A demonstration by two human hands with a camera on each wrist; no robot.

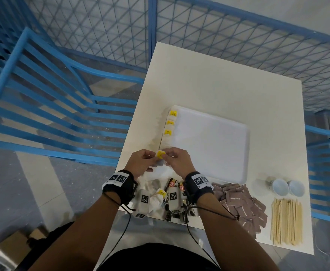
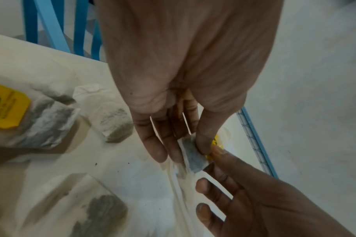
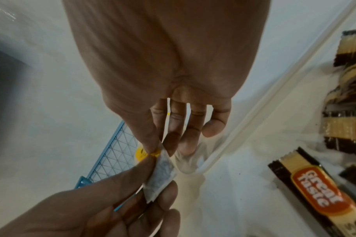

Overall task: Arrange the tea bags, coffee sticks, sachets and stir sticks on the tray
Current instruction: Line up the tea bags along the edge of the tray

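Note:
Both hands hold one tea bag [image 1: 159,154] with a yellow tag just above the near left corner of the white tray [image 1: 244,153]. My left hand [image 1: 143,162] pinches the tea bag [image 2: 193,158] between thumb and fingers. My right hand [image 1: 174,160] pinches the same tea bag [image 3: 162,174] at its top edge. Three yellow-tagged tea bags [image 1: 169,123] lie in a column along the tray's left edge. More tea bags [image 1: 156,196], coffee sticks [image 1: 173,184], brown sachets [image 1: 242,202] and wooden stir sticks [image 1: 286,222] lie on the table's near side.
The white table [image 1: 218,85] has two small upturned cups [image 1: 287,187] near the tray's right corner. A blue chair [image 1: 48,106] stands to the left and a blue mesh fence [image 1: 238,32] behind. The table's left edge runs close to my left hand.

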